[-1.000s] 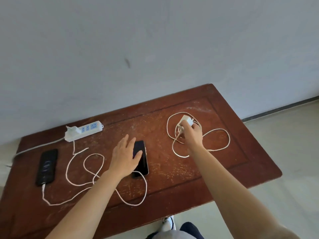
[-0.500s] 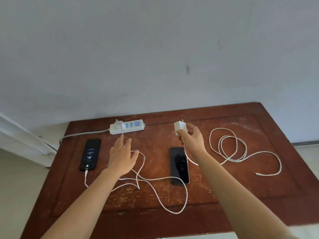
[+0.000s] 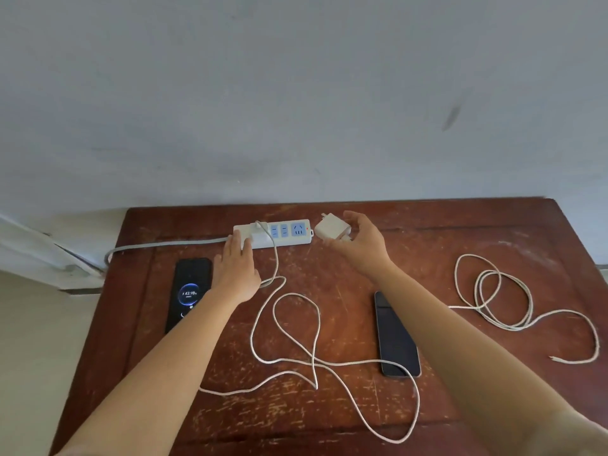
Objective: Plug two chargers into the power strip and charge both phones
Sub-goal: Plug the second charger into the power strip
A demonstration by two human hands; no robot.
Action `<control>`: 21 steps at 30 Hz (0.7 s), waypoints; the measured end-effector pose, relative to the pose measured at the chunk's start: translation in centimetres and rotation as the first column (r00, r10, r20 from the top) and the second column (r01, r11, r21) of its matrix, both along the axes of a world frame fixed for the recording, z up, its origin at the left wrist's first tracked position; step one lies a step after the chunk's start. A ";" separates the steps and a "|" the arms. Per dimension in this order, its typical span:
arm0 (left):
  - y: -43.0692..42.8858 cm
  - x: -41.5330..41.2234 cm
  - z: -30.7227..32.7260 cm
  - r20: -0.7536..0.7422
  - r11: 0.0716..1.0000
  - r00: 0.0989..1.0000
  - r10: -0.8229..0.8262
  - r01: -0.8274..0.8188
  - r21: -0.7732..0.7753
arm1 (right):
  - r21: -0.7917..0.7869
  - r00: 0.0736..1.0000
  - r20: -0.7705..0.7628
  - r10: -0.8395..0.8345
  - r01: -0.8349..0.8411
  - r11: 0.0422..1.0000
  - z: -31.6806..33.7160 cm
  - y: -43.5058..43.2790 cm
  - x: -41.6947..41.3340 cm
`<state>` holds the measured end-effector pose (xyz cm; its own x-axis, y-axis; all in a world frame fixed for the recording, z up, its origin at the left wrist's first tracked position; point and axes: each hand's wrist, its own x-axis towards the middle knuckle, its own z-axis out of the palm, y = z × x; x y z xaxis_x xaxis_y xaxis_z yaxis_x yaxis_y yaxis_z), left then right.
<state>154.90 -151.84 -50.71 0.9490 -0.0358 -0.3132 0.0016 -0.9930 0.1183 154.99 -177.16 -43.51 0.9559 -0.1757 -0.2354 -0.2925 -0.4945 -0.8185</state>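
Note:
A white power strip lies at the back of the wooden table, with one white charger plugged into its left end. My left hand rests flat, fingertips on the strip's left end. My right hand holds a second white charger just right of the strip, prongs up and toward it. The left phone shows a lit charging screen. A dark phone lies under my right forearm. The held charger's cable coils at the right, its plug end loose.
The first charger's white cable loops across the middle of the table to the front. The strip's grey cord runs off the left edge. A grey wall stands right behind the table.
My right hand carried the second charger from the table's right side to the strip's right end. My left hand left the dark phone and reached the strip. The view shifted.

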 end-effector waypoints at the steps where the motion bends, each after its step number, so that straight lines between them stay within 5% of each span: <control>1: -0.1 0.2 -0.5 -0.032 1.000 0.999 -0.016 0.016 0.003 | -0.038 1.000 -0.009 0.028 -0.028 0.999 -0.4 0.4 0.4; 6: -0.3 0.3 -1.8 -0.079 0.999 0.997 -0.004 0.001 -0.036 | -0.251 0.975 -0.045 0.220 -0.224 0.942 -1.8 1.6 2.3; 11: 0.1 0.3 -2.0 -0.073 0.997 0.997 -0.004 -0.002 -0.079 | -0.441 0.894 -0.136 0.426 -0.440 0.782 -2.0 2.8 3.8; 21: 0.1 0.0 -2.6 -0.041 0.997 0.999 0.005 -0.008 -0.076 | -0.544 0.805 -0.256 0.535 -0.577 0.609 -1.4 3.3 5.7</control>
